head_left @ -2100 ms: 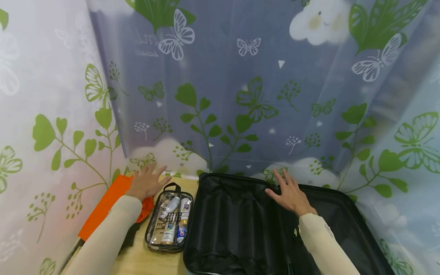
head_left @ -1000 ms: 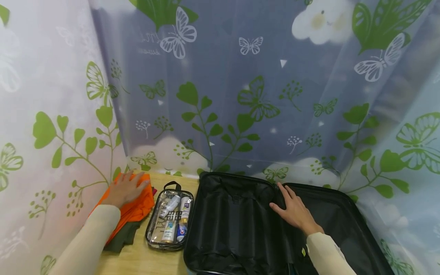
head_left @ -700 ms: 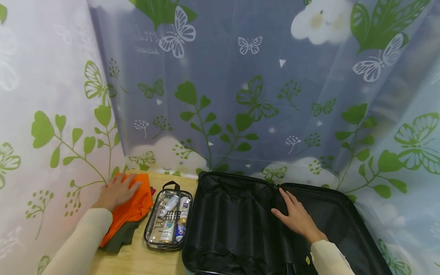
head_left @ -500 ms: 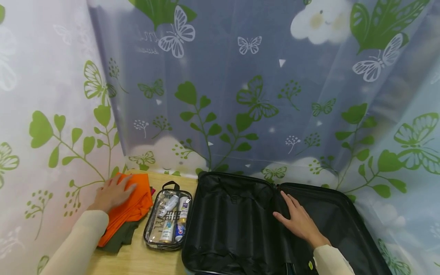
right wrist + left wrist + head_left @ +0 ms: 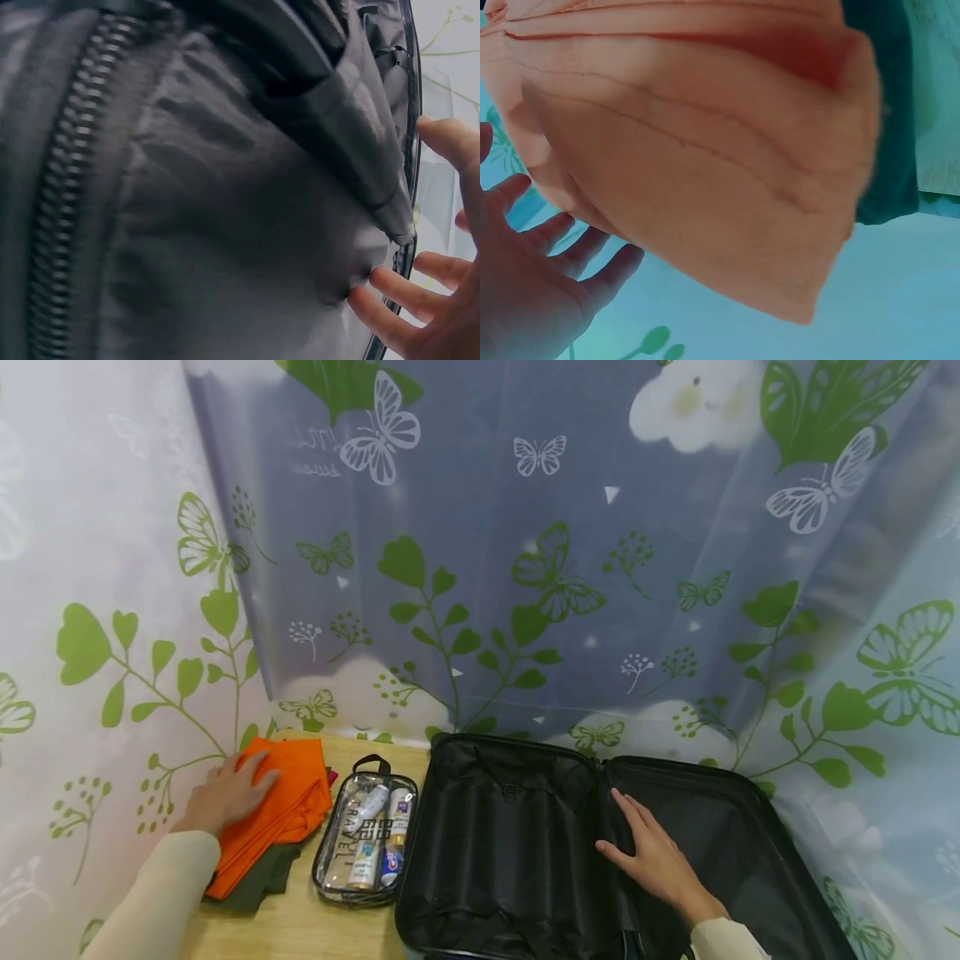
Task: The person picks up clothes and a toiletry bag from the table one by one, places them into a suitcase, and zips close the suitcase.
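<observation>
My left hand (image 5: 223, 793) lay flat on the orange cloth (image 5: 281, 806) at the left end of the surface (image 5: 315, 927), fingers straight and spread, gripping nothing. In the left wrist view the fingers (image 5: 562, 255) stood open beside the cloth's folded edge (image 5: 705, 150). The cloth sat folded on top of a dark green cloth (image 5: 258, 885), which stuck out below it toward me.

My right hand (image 5: 656, 860) rested palm down inside the open suitcase (image 5: 510, 852), near the hinge between its two halves, fingers straight and a little apart, holding nothing. The right wrist view showed my fingertips (image 5: 390, 300) touching the black lining (image 5: 225, 225), with a zip (image 5: 67, 187) running alongside.

Between cloth and suitcase lay a clear pouch (image 5: 363, 843), just beside both, with a black handle at its far end and small tubes and bottles inside. I could not read their labels.

A printed curtain (image 5: 480, 568) with green leaves and butterflies hung behind and to both sides of the surface.
</observation>
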The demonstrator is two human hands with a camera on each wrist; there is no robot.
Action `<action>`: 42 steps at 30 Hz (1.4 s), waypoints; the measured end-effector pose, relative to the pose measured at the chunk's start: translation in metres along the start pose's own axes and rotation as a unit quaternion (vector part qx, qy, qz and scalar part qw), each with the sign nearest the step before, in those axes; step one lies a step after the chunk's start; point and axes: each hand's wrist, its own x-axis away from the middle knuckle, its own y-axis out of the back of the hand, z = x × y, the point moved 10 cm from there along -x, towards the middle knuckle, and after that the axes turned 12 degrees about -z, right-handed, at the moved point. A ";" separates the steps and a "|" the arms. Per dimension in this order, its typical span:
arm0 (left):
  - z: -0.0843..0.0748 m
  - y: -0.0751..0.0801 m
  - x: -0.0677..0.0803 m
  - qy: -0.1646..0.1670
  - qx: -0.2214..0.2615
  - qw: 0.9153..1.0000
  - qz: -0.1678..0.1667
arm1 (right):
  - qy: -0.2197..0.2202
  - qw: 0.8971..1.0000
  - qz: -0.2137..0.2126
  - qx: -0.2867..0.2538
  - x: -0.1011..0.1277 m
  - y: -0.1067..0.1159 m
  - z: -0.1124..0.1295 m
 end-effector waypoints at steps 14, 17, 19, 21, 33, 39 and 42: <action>0.020 0.003 0.002 0.015 0.007 1.000 -0.004 | 0.019 1.000 0.008 -0.013 0.009 -0.010 -0.003; 0.026 0.006 0.000 0.015 0.006 1.000 -0.021 | 0.021 1.000 0.012 -0.018 0.011 -0.012 -0.002; 0.028 0.009 0.001 0.015 0.009 0.999 -0.027 | 0.020 1.000 0.013 -0.021 0.011 -0.012 -0.001; 0.030 0.011 0.002 0.014 0.011 0.999 -0.030 | 0.021 0.999 0.011 -0.021 0.012 -0.012 0.000; 0.038 0.014 0.005 0.023 0.020 0.999 -0.025 | 0.013 0.999 0.018 -0.025 0.013 -0.013 -0.002; 0.041 0.014 0.005 0.027 0.043 0.998 -0.022 | 0.002 0.999 0.028 -0.028 0.012 -0.014 -0.003; 0.044 0.012 0.006 0.036 0.066 0.997 -0.010 | 0.005 0.999 0.030 -0.031 0.012 -0.014 -0.002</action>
